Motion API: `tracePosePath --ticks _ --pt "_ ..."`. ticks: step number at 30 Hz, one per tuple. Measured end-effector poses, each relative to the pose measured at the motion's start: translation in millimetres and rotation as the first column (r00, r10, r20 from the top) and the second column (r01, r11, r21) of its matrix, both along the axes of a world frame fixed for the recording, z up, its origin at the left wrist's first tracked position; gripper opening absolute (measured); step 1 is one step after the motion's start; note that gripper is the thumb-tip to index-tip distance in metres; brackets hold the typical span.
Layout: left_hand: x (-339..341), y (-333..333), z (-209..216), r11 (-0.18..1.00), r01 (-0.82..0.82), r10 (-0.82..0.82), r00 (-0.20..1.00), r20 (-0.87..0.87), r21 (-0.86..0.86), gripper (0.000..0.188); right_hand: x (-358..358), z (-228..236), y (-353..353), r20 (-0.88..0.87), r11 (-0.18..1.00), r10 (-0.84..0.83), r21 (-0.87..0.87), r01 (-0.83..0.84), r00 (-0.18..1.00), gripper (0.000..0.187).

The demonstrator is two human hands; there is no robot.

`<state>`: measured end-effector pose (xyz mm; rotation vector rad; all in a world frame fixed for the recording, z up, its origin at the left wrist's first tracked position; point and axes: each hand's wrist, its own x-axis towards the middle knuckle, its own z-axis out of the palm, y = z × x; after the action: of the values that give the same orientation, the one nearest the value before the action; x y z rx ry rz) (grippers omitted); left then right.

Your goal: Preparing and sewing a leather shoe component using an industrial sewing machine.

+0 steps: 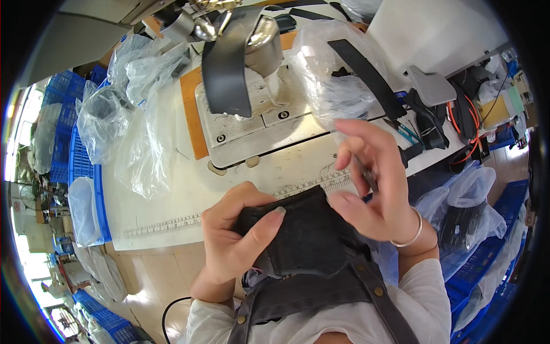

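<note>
Beyond the apron (321, 294), the left hand (232, 232) pinches a black piece (309, 241), apparently being checked, while the right hand (389, 186) curls, grip unclear; the next move likely needs a steady edge.

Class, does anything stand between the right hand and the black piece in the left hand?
Nothing visible does. The right hand is just to the right of the black piece, near its upper corner; whether they touch is unclear.
</note>
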<state>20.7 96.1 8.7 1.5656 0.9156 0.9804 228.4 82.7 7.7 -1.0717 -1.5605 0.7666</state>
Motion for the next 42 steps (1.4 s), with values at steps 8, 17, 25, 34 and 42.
tracePosePath --ticks 8,17,25,34,42 --pt "5.8 -6.8 2.1 0.988 -0.103 0.093 0.992 0.088 0.116 0.016 -4.1 1.4 -19.5 0.455 0.898 -0.238 0.439 0.016 0.858 0.05" --pt "2.6 -7.1 2.5 0.975 -0.086 0.074 0.995 0.064 0.207 0.019 -9.0 3.8 -18.6 0.458 0.888 -0.249 0.461 0.011 0.853 0.051" --pt "9.5 -15.0 -6.4 0.969 -0.166 0.133 0.974 0.181 0.181 0.016 -22.5 -3.8 -24.1 0.379 0.894 -0.296 0.433 0.115 0.877 0.047" --pt "17.7 -16.5 -15.4 0.965 -0.21 0.158 0.944 0.29 0.159 0.013 -33.5 -15.3 -24.3 0.11 0.958 -0.164 0.254 0.131 0.98 0.044" --pt "19.1 -18.7 -15.7 0.972 -0.094 0.039 0.969 0.245 0.217 0.011 -32.0 -17.7 -19.1 -0.357 0.995 0.101 0.013 -0.104 0.929 0.03"
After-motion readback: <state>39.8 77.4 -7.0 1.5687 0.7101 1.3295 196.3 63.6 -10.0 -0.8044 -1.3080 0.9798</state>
